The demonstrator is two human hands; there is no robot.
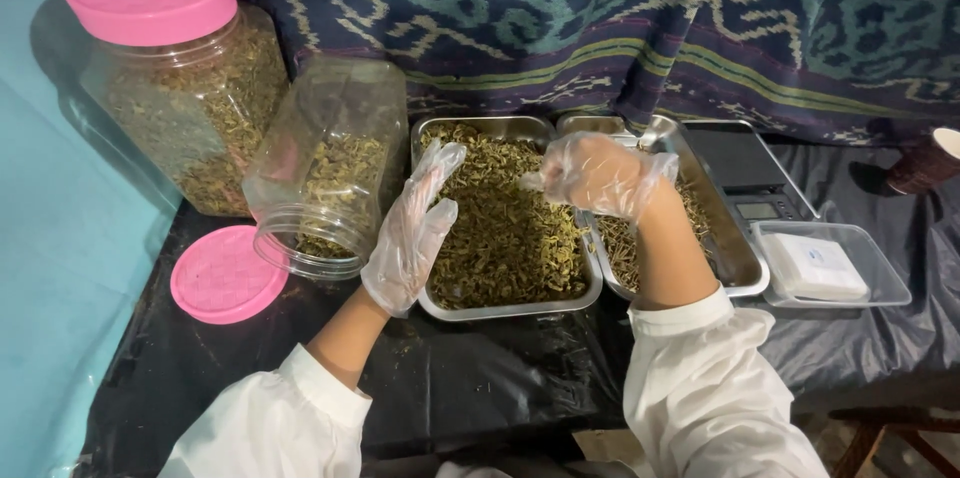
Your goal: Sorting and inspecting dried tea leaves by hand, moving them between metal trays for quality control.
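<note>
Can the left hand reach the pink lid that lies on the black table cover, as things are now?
Probably yes. The left hand is at the tray's left edge, and the pink lid lies flat to its left. Only the tilted open jar stands near the path, behind the lid rather than across it.

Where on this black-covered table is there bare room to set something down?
Bare black cover lies along the near edge, between the left tray and the sleeves, and right of the clear box. It is crowded behind: the jars, the pink lid, both trays and the scale sit close together.
</note>
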